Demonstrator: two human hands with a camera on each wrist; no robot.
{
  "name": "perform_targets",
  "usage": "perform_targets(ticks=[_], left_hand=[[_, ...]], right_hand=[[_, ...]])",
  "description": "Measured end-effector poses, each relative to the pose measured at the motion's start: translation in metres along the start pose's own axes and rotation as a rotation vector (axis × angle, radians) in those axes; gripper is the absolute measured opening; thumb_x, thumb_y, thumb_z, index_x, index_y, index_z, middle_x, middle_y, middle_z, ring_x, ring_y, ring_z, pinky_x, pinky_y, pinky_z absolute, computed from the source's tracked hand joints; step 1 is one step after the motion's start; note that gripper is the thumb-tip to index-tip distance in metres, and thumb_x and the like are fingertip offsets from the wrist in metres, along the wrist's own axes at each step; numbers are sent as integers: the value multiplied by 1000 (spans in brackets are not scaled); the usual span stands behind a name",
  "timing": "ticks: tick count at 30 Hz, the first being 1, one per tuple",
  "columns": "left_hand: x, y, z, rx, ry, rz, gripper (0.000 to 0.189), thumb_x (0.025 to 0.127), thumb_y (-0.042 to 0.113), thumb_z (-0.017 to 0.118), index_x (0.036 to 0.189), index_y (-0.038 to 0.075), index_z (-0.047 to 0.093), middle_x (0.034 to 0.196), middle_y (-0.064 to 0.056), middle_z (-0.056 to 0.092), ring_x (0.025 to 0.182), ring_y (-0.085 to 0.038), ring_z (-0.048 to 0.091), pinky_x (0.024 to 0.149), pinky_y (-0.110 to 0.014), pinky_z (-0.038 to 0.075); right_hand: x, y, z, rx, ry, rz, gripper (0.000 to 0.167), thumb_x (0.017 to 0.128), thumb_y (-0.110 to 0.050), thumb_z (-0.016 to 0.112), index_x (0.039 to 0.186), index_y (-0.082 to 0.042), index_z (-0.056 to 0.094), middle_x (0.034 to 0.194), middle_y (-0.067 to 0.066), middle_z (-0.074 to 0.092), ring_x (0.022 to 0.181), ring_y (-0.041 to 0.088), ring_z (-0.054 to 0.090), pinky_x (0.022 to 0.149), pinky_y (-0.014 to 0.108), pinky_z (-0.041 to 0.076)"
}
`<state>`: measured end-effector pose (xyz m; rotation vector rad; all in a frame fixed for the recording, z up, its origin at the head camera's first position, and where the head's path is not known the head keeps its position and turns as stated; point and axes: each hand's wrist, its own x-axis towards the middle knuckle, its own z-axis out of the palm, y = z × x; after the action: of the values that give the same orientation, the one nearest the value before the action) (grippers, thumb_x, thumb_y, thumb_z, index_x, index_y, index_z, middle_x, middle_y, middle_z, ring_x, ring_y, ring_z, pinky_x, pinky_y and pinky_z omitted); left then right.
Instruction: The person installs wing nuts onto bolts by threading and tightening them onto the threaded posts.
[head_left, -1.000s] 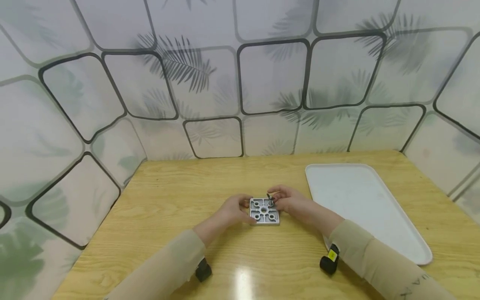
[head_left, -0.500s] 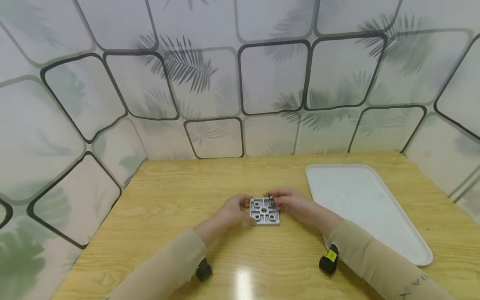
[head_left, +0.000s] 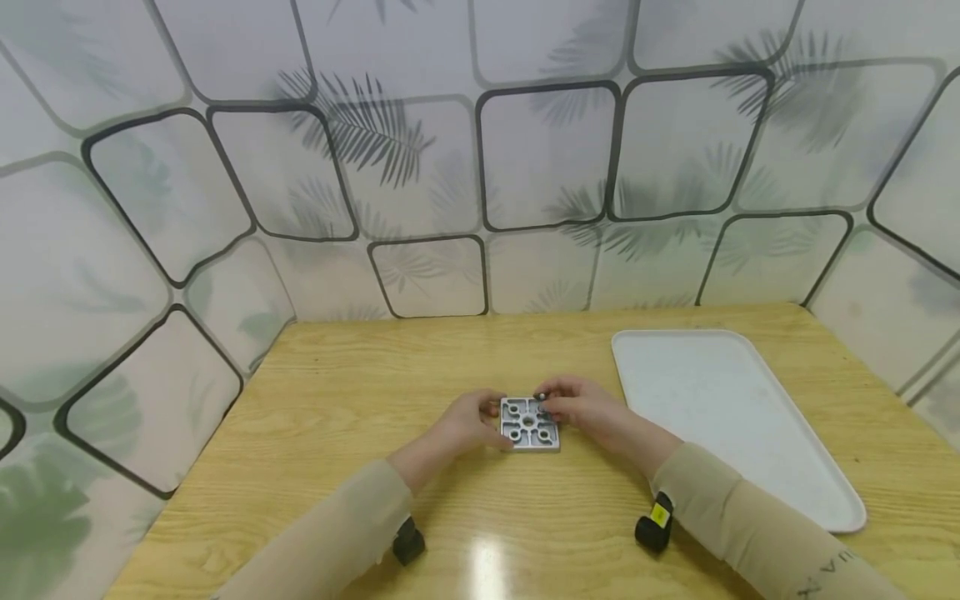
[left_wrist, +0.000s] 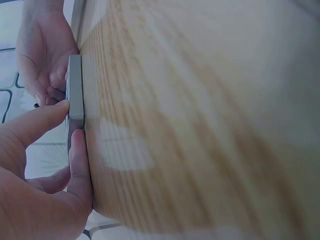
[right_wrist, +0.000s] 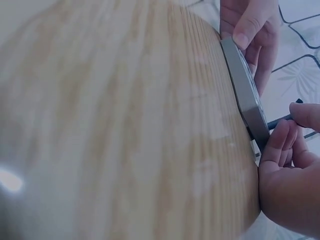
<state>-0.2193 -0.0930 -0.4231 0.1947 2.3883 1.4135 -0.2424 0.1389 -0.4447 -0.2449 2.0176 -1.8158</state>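
Right hand point(head_left: 583, 403) slightly shifted, pinching bolt point(right_wrist: 281, 121), apparently touching metal plate point(head_left: 529, 427)

A small enclosed work corner, by the look of it; whether home, workshop or lab cannot be told. A pale wall covering point(head_left: 543, 158) printed with dark rounded frames and grey-green fronds borders a yellow wood-grain desk point(head_left: 375, 367) on three sides; the desk bears a white rectangular tray point(head_left: 712, 400) and a square silver-grey metal plate point(head_left: 534, 427).
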Motion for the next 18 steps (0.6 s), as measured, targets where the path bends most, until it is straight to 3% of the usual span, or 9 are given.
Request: perform_targets(ticks=[12, 18], left_hand=[[1, -2, 0, 2, 3, -2, 80, 75, -5, 89, 148, -3, 56, 121, -14, 66, 95, -19, 62, 83, -26, 55], [1, -1, 1, 1, 6, 6, 81, 74, -7, 89, 147, -4, 56, 120, -14, 67, 95, -19, 62, 84, -26, 55]], right_hand=[[-2, -6, 12, -74, 127, 18, 30, 95, -4, 71, 122, 6, 60, 95, -2, 61, 88, 10, 57, 76, 20, 52], [-5, -6, 4, -69, 17, -12, 54, 91, 6, 67, 141, 8, 49, 102, 2, 56, 92, 11, 55, 78, 20, 52]])
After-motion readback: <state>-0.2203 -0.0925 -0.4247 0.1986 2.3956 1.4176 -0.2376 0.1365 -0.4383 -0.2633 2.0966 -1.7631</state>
